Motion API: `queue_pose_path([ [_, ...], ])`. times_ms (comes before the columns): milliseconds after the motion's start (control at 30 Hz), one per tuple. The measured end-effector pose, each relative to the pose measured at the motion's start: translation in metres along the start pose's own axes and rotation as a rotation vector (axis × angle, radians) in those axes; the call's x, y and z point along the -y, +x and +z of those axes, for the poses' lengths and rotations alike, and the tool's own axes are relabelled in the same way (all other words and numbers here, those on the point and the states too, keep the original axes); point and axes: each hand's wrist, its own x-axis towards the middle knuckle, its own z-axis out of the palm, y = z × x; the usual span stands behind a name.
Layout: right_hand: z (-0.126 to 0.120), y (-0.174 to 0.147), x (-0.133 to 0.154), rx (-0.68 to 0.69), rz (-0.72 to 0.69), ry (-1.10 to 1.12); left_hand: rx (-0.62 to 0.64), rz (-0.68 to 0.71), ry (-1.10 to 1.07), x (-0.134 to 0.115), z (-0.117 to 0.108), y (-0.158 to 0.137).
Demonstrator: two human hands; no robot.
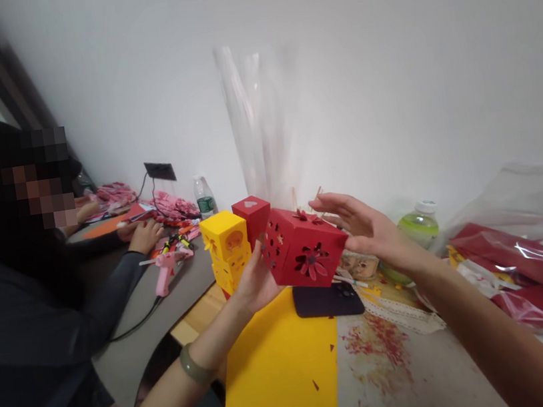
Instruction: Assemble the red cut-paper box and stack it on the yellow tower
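My left hand (259, 285) is closed on the lower left side of a red paper box (296, 242) with flower-shaped cut-outs, holding it tilted above the table. My right hand (366, 227) is open at the box's right side, fingers spread. Its thumb is close to the box's corner, and I cannot tell if they touch. Just behind and to the left stand yellow paper boxes (227, 250), seemingly stacked, and another red box (251, 214) with a pale heart on top. Below the held box lie a dark phone (328, 300) and a yellow sheet (279, 371).
At left a person (17, 300) sits at a grey table with a pink glue gun (165, 272). By the wall are a water bottle (205, 198) and clear plastic wrap (257, 118). At right are a green drink bottle (419, 226), lace ribbon (403, 316) and a plastic bag (530, 248).
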Motion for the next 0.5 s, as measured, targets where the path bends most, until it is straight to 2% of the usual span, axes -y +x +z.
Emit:
queue_pose_path([
  [133,0.001,-0.001,-0.009,0.088,0.051,-0.036,-0.023,-0.039,0.071,0.007,-0.009,0.005],
  [233,0.004,-0.001,-0.012,0.083,0.102,-0.088,-0.061,-0.045,0.072,0.009,-0.014,0.007],
  [500,0.015,0.012,-0.003,0.080,0.121,-0.266,-0.103,0.014,-0.035,0.003,-0.022,0.012],
])
